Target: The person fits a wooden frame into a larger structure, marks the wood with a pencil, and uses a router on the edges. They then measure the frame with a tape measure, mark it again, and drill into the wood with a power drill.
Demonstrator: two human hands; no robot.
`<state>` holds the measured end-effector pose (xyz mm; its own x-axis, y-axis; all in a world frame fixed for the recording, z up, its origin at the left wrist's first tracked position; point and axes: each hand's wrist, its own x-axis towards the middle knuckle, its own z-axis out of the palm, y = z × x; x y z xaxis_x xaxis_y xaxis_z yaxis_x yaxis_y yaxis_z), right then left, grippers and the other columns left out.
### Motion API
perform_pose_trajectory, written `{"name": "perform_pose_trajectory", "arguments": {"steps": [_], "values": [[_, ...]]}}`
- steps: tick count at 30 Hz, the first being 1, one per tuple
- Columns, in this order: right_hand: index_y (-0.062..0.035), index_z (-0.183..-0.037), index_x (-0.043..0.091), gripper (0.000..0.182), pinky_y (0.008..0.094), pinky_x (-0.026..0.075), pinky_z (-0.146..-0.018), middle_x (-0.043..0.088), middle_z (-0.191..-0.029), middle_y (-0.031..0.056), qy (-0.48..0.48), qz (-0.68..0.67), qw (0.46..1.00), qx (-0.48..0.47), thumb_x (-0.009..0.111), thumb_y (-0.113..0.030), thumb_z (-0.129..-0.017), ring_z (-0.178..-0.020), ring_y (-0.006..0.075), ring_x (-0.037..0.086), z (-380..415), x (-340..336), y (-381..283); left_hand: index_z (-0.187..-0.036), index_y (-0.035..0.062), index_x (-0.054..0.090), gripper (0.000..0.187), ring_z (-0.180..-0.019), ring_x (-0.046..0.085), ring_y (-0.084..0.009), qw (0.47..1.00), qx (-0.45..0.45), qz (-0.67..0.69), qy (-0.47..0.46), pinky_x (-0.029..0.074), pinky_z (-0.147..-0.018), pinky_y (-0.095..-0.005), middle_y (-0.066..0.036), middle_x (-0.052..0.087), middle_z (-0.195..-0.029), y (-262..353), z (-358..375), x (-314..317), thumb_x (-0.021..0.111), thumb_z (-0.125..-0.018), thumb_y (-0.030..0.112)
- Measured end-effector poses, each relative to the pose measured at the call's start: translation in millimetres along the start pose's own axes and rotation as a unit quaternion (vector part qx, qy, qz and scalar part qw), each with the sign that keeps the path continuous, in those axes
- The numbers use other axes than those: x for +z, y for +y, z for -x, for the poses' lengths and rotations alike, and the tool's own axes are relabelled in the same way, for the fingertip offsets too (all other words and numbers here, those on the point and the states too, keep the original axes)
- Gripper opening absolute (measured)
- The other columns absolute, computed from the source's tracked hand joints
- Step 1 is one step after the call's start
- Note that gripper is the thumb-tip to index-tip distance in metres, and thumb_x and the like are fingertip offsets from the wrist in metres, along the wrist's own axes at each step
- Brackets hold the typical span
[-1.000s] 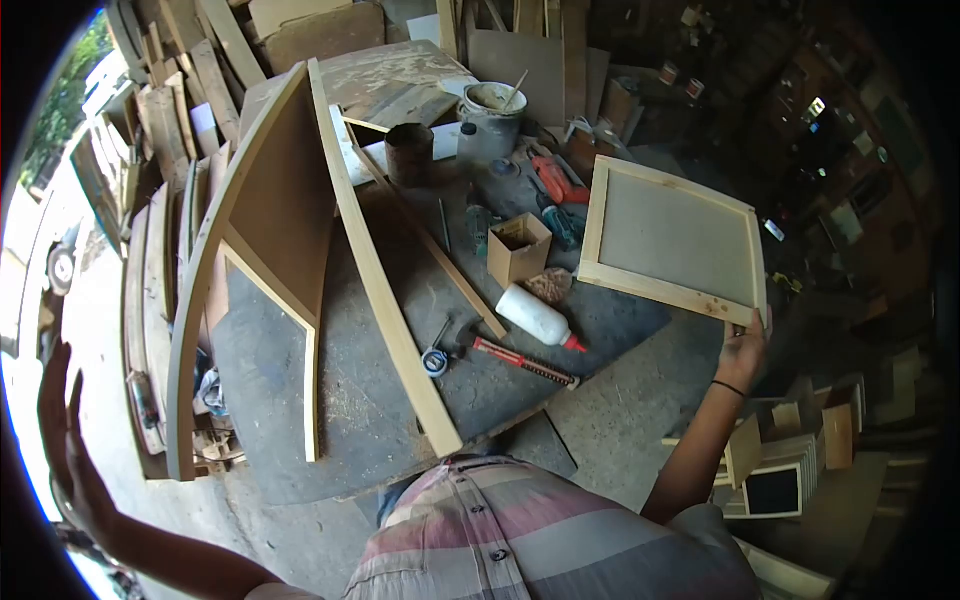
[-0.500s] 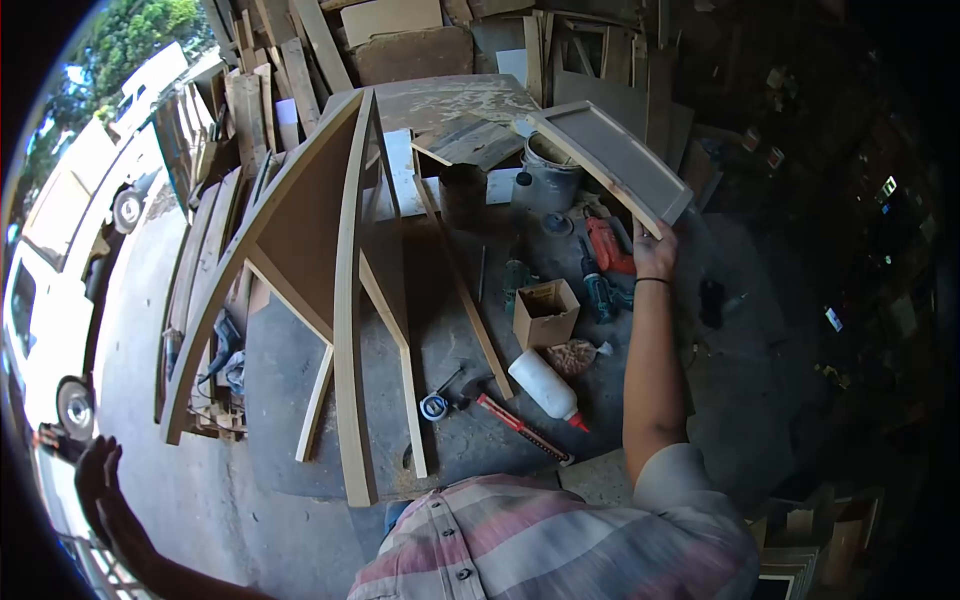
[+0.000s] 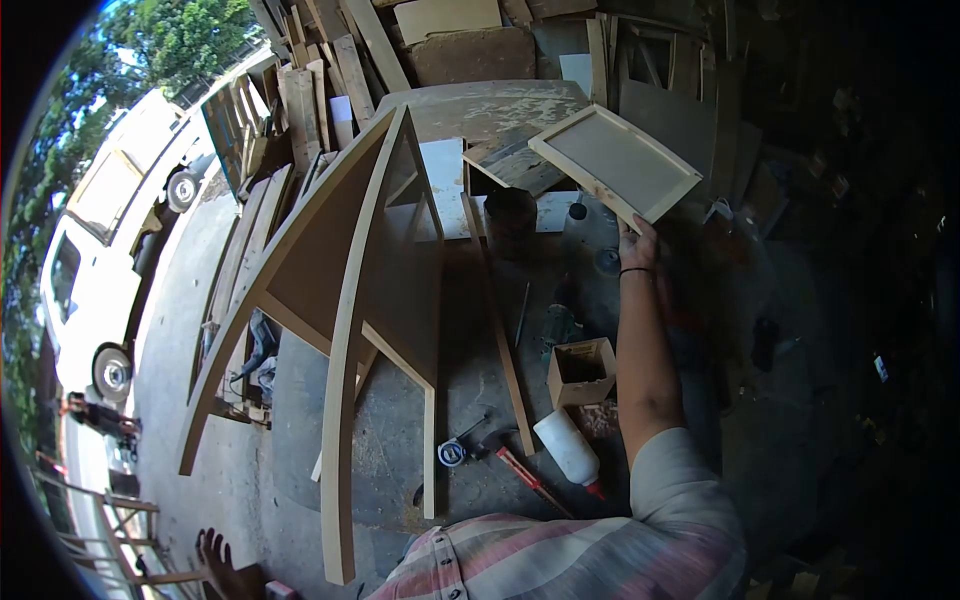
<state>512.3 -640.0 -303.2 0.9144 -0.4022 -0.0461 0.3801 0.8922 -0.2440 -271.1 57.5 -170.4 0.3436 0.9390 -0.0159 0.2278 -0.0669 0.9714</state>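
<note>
My right hand [image 3: 638, 243] is closed on the lower corner of a framed wooden panel [image 3: 612, 158], held up over the far right of the work table with its recessed face showing. My left hand [image 3: 215, 562] is at the lower left, fingers spread, holding nothing, partly cut by the frame's bottom edge. Between the hands stands a wooden piece with long curved legs [image 3: 345, 400] and board panels [image 3: 400, 290]. Right of it lie a tape measure [image 3: 452, 453], a red-handled hammer [image 3: 525, 472], a white bottle with a red tip [image 3: 568, 450] and a small open cardboard box [image 3: 582, 378].
A thin wooden strip [image 3: 500, 340] and a dark can [image 3: 510, 215] are on the table [image 3: 390, 470]. A drill [image 3: 560, 325] lies behind the box. Scrap boards [image 3: 300, 110] lean at the back. White vehicles [image 3: 95, 290] stand outside on the left.
The panel has turned in my right hand's grip, so more of its face shows. My left hand has dropped lower and moved right. The whole view has shifted.
</note>
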Motion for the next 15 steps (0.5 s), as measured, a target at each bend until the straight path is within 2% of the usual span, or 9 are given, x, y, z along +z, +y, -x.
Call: {"name": "perform_pose_trajectory", "arguments": {"steps": [6,8,11,15], "values": [[0.0013,-0.13,0.051,0.056,0.0558,0.043,-0.111,0.056,-0.131,0.0171,-0.01,0.012,0.999,0.028,0.058,0.017,-0.077,-0.128,0.0378,0.051,13.0,-10.8,9.7,-0.137,0.0153,0.053,0.05,-0.119,0.056,-0.022,0.998,-0.065,-0.017,0.015,0.041,-0.1,-0.04,-0.006,0.061,-0.134,-29.4,15.8,10.1,0.058,-0.095,0.041],[0.0022,-0.131,0.051,0.054,0.0555,0.043,-0.111,0.055,-0.131,0.0168,-0.053,0.015,0.998,0.025,0.058,0.016,-0.078,-0.128,0.0374,0.051,19.0,-16.9,15.2,-0.137,0.0151,0.053,0.05,-0.119,0.056,-0.0221,0.997,-0.08,-0.016,0.013,0.041,-0.1,-0.0401,-0.006,0.061,-0.134,-34.8,17.6,16.2,0.059,-0.095,0.041],[0.0005,-0.133,0.05,0.056,0.0551,0.043,-0.111,0.055,-0.132,0.0164,-0.018,0.007,0.999,0.031,0.059,0.015,-0.079,-0.128,0.0367,0.051,23.8,-25.2,25.5,-0.136,0.0147,0.054,0.049,-0.119,0.056,-0.0222,0.995,-0.1,-0.011,0.007,0.041,-0.1,-0.0403,-0.006,0.061,-0.134,-41.9,17.1,25.7,0.06,-0.094,0.04],[-0.0022,-0.135,0.049,0.058,0.0543,0.044,-0.11,0.054,-0.133,0.0154,-0.044,0.02,0.999,-0.003,0.06,0.013,-0.079,-0.129,0.036,0.05,34.4,-30.1,35.7,-0.134,0.0148,0.056,0.048,-0.115,0.059,-0.023,0.995,-0.094,-0.012,-0.022,0.044,-0.096,-0.0428,-0.006,0.063,-0.131,-46.8,3.3,38.2,0.062,-0.093,0.04]]}}
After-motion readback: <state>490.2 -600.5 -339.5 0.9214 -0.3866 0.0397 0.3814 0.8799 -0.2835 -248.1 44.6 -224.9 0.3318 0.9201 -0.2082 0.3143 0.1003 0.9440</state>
